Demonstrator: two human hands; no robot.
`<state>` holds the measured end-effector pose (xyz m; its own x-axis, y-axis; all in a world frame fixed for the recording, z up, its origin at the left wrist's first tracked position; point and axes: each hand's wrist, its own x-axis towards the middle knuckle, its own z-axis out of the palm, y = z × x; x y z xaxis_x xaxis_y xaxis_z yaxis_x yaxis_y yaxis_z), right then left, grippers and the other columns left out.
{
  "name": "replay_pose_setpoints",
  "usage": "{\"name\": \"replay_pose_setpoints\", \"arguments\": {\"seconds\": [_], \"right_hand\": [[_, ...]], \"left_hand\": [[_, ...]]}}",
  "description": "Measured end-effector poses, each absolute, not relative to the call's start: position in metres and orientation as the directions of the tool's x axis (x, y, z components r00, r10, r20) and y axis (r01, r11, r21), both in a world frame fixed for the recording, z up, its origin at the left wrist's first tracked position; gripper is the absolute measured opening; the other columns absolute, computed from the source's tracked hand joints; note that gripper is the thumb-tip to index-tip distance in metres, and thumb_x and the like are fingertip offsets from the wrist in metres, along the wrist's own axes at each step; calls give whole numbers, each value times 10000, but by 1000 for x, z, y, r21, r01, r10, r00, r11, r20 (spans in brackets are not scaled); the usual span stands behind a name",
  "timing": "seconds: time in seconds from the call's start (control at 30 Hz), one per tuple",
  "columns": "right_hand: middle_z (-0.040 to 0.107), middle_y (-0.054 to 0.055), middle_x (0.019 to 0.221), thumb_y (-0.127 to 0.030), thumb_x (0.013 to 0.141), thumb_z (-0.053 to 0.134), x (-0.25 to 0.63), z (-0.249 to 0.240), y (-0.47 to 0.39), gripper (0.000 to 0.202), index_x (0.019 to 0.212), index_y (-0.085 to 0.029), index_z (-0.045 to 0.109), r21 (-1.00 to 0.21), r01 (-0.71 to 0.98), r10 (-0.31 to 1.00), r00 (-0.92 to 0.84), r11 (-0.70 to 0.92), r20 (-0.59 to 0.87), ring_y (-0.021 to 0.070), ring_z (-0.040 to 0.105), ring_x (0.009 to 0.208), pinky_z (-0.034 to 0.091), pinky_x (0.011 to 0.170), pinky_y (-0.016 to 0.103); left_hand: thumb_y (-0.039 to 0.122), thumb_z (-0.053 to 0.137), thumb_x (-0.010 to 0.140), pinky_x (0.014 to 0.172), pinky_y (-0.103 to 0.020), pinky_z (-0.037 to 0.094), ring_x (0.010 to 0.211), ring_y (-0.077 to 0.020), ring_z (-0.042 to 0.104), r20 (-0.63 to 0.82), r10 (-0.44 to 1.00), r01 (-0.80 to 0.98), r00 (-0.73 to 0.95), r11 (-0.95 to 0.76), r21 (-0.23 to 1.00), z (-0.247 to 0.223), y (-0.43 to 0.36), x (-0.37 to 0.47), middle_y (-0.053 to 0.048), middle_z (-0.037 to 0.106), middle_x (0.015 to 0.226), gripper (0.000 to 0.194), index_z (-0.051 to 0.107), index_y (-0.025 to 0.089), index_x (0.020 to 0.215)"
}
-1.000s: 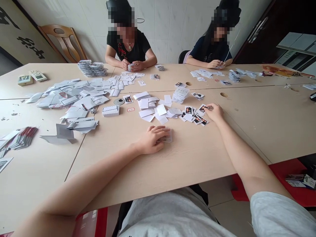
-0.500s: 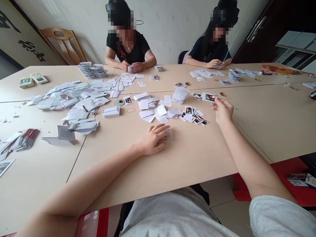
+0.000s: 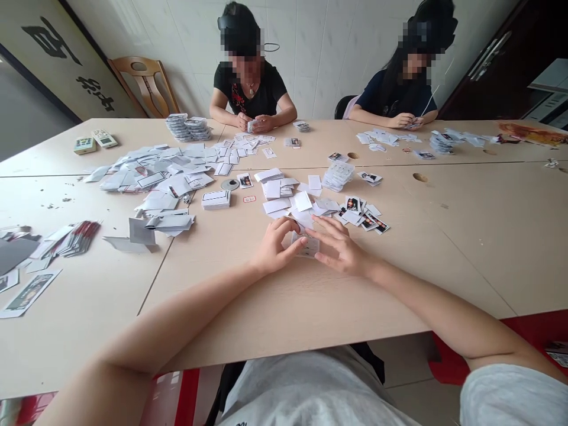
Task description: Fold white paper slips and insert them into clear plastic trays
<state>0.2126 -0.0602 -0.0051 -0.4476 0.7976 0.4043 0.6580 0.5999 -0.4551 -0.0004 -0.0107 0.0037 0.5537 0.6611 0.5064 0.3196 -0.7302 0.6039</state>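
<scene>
A small clear plastic sleeve (image 3: 306,244) with dark marks lies on the table in front of me, between my hands. My left hand (image 3: 278,245) curls around its left side, thumb across the near part and fingers at the far edge. At the sleeve's right side is my right hand (image 3: 341,247), its fingers spread and their tips by the edge. Just beyond are loose white cards (image 3: 303,201) and a heap of photo cards (image 3: 368,222). A stack of clear sleeves (image 3: 338,176) stands farther back, with a few photo cards (image 3: 370,177) to its right.
A big pile of white envelopes (image 3: 155,168) covers the left middle. Nearer are folded grey papers (image 3: 142,231) and a white card stack (image 3: 216,199). A tape roll (image 3: 229,184) lies beside it. Two people (image 3: 252,89) (image 3: 402,94) sit across the table, handling small cards.
My right hand has come left from beside the photo cards to the sleeve. The photo card it held is out of its fingers. My left hand stays at the sleeve; the view has shifted.
</scene>
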Motion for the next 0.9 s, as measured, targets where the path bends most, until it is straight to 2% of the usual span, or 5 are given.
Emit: {"name": "replay_pose_setpoints", "arguments": {"seconds": [0.27,0.43,0.6,0.7,0.9], "right_hand": [[309,5,1464,-427,873,489,223,-4,-57,481,1337,-311,431,-531,622,818,-431,576,381,270,211,1348,229,1094,506],[216,7,1499,-435,853,521,219,-5,-61,530,1357,-324,397,-461,610,764,-519,645,384,286,162,1363,200,1096,531],[218,11,1500,-429,838,548,218,-5,-60,551,1359,-339,390,-424,612,745,-545,667,386,304,160,1362,201,1081,564],[266,8,1482,-414,855,528,219,-5,-59,486,1327,-346,436,-485,601,772,-511,636,378,292,185,1359,218,1079,560],[459,55,1365,-389,860,533,221,-2,-57,469,1312,-284,471,-714,458,835,-430,530,344,243,314,1322,300,1075,478]], "left_hand": [[316,483,868,831,-328,431,891,-178,521,489,667,259,563,-703,662,1,-7,0,-63,547,908,150,537,186,818],[364,530,843,825,-321,429,886,-177,505,448,680,296,581,-689,662,4,-8,0,-55,544,897,185,525,181,816],[363,483,871,818,-307,434,857,-161,513,428,711,325,558,-662,675,3,-6,1,-50,531,863,234,530,177,738],[360,487,869,821,-303,435,866,-159,516,427,709,321,561,-662,677,2,-6,2,-50,528,869,238,524,176,722],[340,483,867,830,-309,439,879,-164,523,417,717,331,559,-654,681,2,-6,1,-53,534,889,222,527,176,724]]}}
